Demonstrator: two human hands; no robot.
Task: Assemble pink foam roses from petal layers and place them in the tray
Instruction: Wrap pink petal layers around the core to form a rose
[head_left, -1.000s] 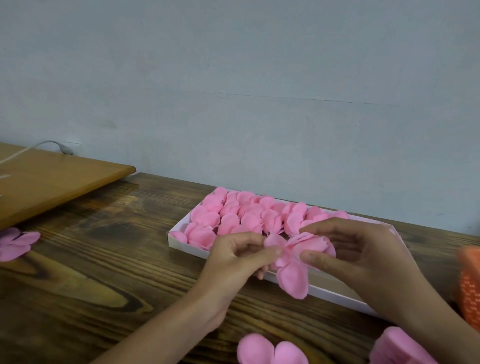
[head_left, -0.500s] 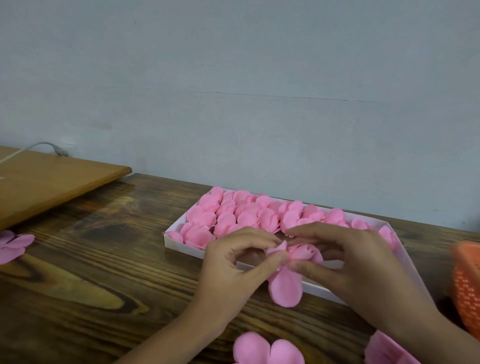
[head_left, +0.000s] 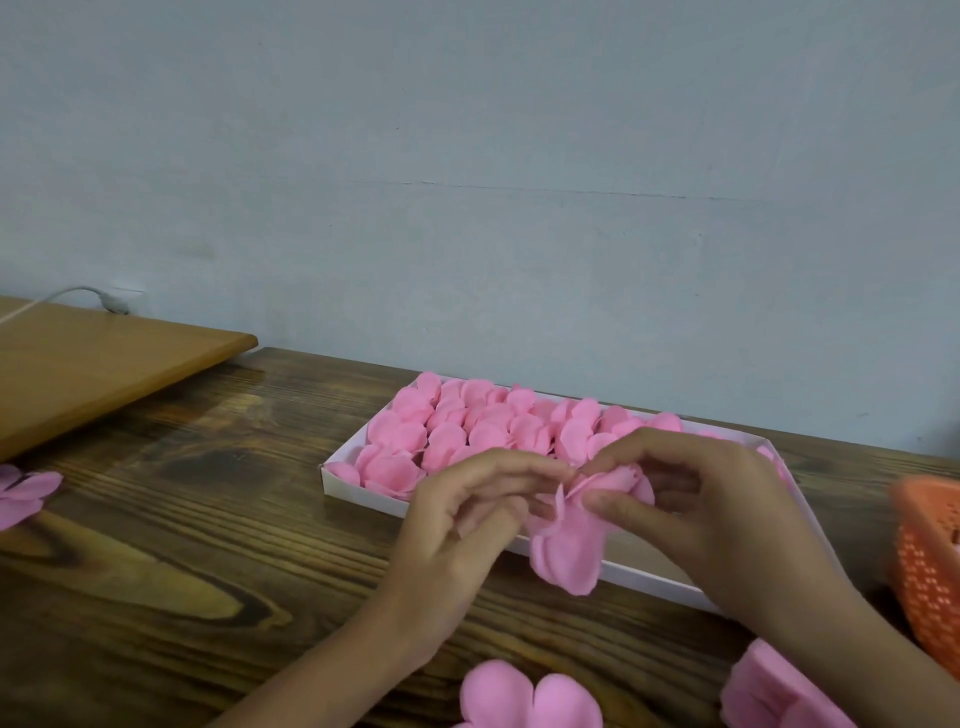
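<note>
Foam rose (head_left: 569, 551): pinched by our left hand (head_left: 457, 540) and right hand (head_left: 727, 519). Petals now bunched tighter; we judge tray (head_left: 363, 493) placement near.

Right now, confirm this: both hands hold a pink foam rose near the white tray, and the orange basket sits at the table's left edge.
Wrong on one point: the head view shows the orange basket at the right edge, not the left. The left hand and right hand do hold the pink foam rose near the white tray.
</note>
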